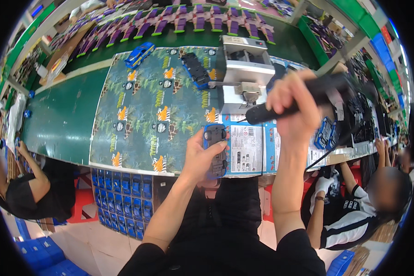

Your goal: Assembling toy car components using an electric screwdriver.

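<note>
My left hand (198, 156) is closed round a blue toy car (219, 168), its dark underside turned up and my thumb lying across it. My right hand (296, 101), slightly blurred, grips a black electric screwdriver (263, 113). The tool is tilted nearly flat; its thin bit points left, above and to the right of the car, without touching it. Just beyond the bit stands a metal screw feeder (246, 76). Left of the feeder, another toy car (195, 70) lies with its dark underside up. Farther left is a blue toy car (140, 55) with yellow markings.
Printed jungle-pattern sheets (142, 110) cover the bench over a green surface (62, 119). More blue cars (325, 133) and dark parts crowd the right. Rows of purple parts (181, 25) line the back. A crate of blue cars (122, 202) stands below. Co-workers sit on both sides.
</note>
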